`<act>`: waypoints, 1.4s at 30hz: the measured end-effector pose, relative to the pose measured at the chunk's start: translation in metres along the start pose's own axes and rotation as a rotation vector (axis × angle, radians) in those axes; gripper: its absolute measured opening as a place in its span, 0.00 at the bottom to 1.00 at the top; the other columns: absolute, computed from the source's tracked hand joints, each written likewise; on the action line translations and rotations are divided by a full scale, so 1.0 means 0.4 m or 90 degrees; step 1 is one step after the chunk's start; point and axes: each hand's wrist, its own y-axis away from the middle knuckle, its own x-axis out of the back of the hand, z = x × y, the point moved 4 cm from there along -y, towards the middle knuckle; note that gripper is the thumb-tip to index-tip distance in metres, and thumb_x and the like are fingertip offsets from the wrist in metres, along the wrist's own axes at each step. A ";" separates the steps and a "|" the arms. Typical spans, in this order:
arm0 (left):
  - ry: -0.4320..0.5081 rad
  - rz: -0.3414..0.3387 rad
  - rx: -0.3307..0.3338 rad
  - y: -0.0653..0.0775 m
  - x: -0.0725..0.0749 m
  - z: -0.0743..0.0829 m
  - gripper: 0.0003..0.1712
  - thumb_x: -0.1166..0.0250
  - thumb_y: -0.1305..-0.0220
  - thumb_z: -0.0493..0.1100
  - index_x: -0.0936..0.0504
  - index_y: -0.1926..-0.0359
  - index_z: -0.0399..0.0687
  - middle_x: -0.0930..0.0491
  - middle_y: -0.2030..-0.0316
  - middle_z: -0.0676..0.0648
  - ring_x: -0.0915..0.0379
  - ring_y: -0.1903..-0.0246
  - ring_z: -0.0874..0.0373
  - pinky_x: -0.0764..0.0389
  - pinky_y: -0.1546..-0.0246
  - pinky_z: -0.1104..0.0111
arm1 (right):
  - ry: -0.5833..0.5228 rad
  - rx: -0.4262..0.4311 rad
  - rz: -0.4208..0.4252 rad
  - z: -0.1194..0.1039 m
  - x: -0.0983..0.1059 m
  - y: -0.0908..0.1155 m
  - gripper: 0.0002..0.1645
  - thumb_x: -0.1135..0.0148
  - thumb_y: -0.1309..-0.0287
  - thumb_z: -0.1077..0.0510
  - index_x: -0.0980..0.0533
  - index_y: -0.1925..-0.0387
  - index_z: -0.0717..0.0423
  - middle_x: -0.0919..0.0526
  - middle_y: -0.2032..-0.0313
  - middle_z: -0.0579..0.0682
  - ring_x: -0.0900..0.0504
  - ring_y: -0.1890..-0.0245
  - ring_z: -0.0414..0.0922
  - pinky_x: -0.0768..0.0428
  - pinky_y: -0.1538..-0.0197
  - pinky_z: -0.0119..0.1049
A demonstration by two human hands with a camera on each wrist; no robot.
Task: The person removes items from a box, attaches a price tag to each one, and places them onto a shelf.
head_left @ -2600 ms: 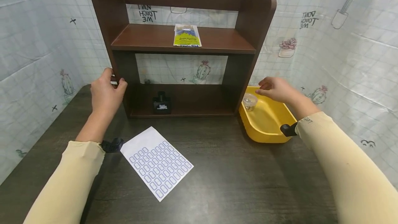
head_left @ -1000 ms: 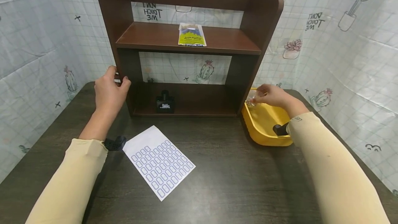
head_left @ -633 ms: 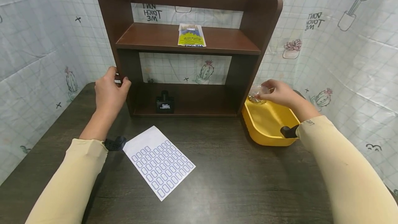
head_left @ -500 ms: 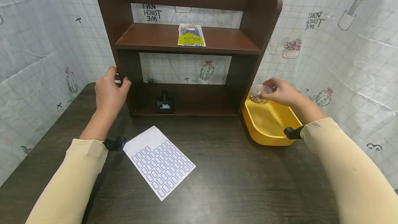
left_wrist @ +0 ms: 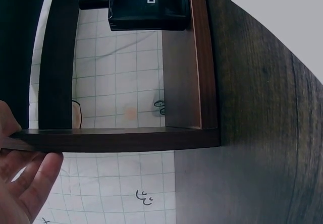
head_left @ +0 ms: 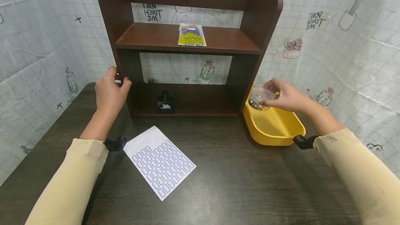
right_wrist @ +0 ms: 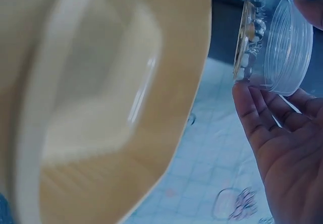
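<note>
My right hand [head_left: 289,96] holds a small clear plastic jar [head_left: 261,97] over the back left part of the yellow basin [head_left: 259,135]. In the right wrist view the jar [right_wrist: 276,45] has small shiny round pieces at its bottom, and thumb and fingers sit on opposite sides of it. My left hand [head_left: 110,93] grips the left side panel of the dark brown wooden shelf [head_left: 185,49]. The left wrist view has thumb and fingers on either face of that panel [left_wrist: 116,141]. A black bottle [head_left: 165,102] stands on the lower shelf board.
A yellow and blue packet [head_left: 192,35] lies on the upper shelf board. In front of the shelf, a white sheet of blue-framed labels [head_left: 160,163] lies on the dark table [head_left: 237,169]. A patterned white curtain [head_left: 347,55] closes off the back and sides.
My right hand reached into the basin, took hold of the jar and lifted it, then shifted slightly right with it. My left hand keeps its grip on the shelf panel.
</note>
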 end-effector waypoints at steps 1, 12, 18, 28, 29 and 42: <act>0.000 0.000 0.000 0.000 0.000 0.001 0.17 0.45 0.26 0.44 0.22 0.46 0.36 0.13 0.51 0.31 0.12 0.59 0.36 0.18 0.62 0.47 | 0.002 0.008 -0.001 -0.010 -0.002 0.006 0.34 0.24 0.42 0.47 0.27 0.42 0.60 0.16 0.50 0.59 0.20 0.51 0.51 0.24 0.51 0.32; -0.002 0.002 0.000 0.000 -0.001 0.002 0.17 0.45 0.26 0.43 0.23 0.47 0.36 0.13 0.52 0.30 0.12 0.59 0.36 0.17 0.63 0.46 | -0.021 0.148 -0.016 -0.167 -0.078 0.052 0.31 0.23 0.47 0.52 0.26 0.44 0.55 0.16 0.53 0.50 0.20 0.52 0.44 0.19 0.45 0.43; -0.001 0.001 0.004 0.000 0.000 -0.003 0.16 0.45 0.26 0.44 0.22 0.47 0.36 0.13 0.51 0.31 0.12 0.58 0.36 0.17 0.63 0.47 | -0.031 0.190 -0.039 -0.260 -0.141 0.071 0.33 0.22 0.50 0.51 0.28 0.46 0.54 0.17 0.54 0.49 0.20 0.56 0.43 0.19 0.52 0.34; -0.001 0.000 -0.002 -0.001 0.001 0.000 0.17 0.45 0.26 0.44 0.22 0.46 0.36 0.13 0.52 0.31 0.12 0.59 0.36 0.17 0.62 0.46 | -0.074 0.197 -0.099 -0.324 -0.264 0.100 0.37 0.21 0.55 0.48 0.31 0.46 0.49 0.19 0.55 0.46 0.19 0.57 0.41 0.14 0.53 0.33; -0.001 0.002 -0.003 -0.001 0.000 0.000 0.17 0.45 0.26 0.44 0.22 0.47 0.36 0.13 0.52 0.30 0.12 0.59 0.36 0.17 0.62 0.46 | -0.077 0.199 -0.105 -0.325 -0.273 0.101 0.37 0.21 0.55 0.48 0.31 0.46 0.50 0.19 0.55 0.46 0.19 0.57 0.41 0.14 0.53 0.32; 0.004 0.006 -0.008 -0.001 -0.002 0.000 0.16 0.45 0.27 0.43 0.23 0.47 0.35 0.13 0.52 0.30 0.12 0.59 0.36 0.17 0.62 0.46 | -0.063 0.226 -0.148 -0.333 -0.337 0.093 0.36 0.22 0.53 0.45 0.30 0.48 0.54 0.18 0.58 0.48 0.20 0.60 0.40 0.16 0.55 0.32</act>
